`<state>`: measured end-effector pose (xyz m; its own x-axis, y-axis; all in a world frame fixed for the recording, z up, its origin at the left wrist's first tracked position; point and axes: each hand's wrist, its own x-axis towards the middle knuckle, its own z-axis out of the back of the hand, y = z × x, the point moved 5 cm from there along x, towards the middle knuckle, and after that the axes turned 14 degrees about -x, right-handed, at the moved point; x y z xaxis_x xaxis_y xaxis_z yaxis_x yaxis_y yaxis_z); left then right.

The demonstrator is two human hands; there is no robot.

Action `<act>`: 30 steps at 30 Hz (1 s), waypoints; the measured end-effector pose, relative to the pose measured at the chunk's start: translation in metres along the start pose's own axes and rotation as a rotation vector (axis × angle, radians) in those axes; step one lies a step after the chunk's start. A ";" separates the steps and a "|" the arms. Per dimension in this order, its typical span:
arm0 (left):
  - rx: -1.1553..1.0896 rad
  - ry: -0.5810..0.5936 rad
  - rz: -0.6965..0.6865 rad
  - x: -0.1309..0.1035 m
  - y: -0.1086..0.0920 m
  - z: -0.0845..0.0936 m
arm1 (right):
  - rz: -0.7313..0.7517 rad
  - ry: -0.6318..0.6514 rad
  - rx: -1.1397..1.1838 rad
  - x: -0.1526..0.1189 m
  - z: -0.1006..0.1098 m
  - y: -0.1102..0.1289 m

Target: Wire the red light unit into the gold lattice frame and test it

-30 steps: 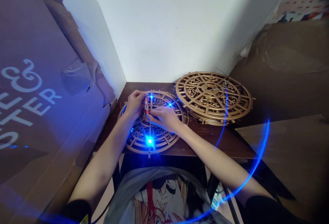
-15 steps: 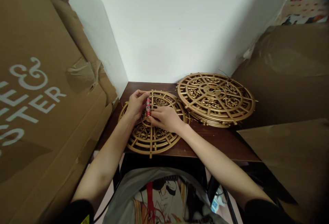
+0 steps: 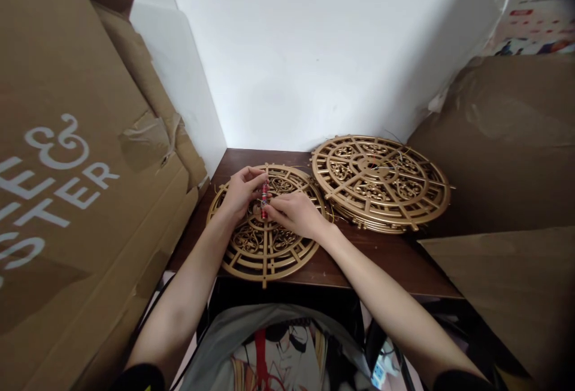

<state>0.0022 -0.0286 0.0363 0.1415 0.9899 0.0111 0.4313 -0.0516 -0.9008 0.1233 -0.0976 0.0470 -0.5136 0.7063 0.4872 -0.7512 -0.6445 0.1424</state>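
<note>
Between my hands a slim red cylinder (image 3: pixel 264 206) with pale and dark printed bands stands out over a round gold openwork disc (image 3: pixel 265 259); its exact kind is too small to tell. My left hand (image 3: pixel 244 190) pinches its upper end with thumb and fingertips. From the right, my right hand (image 3: pixel 296 214) is closed, with thumb and forefinger on the cylinder's lower part. The disc has rings, spokes and scrollwork, and lies flat on the dark brown table (image 3: pixel 354 253). Both hands hide part of its middle.
A stack of similar gold discs (image 3: pixel 381 184) rests on the table to the right, with thin wires on top. A large printed cardboard box (image 3: pixel 67 211) walls the left side. More cardboard (image 3: pixel 503 139) stands on the right, and a white wall (image 3: pixel 305 67) rises behind.
The red cylinder has turned a little in my fingers and sits slightly lower and further right over the disc. Both hands keep their hold. The whole view has shifted slightly.
</note>
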 end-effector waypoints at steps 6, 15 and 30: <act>0.058 0.008 0.021 -0.002 -0.001 0.000 | -0.188 -0.052 0.064 0.000 0.008 -0.010; 0.079 -0.009 0.067 0.001 0.001 0.002 | -0.476 0.015 0.498 0.000 -0.005 -0.015; 0.197 0.019 0.058 0.006 0.003 0.005 | -0.450 0.098 0.369 0.002 -0.011 -0.013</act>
<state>-0.0004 -0.0220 0.0317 0.1792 0.9831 -0.0369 0.2397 -0.0800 -0.9675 0.1276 -0.0849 0.0368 -0.2265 0.9464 0.2302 -0.7194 -0.3219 0.6156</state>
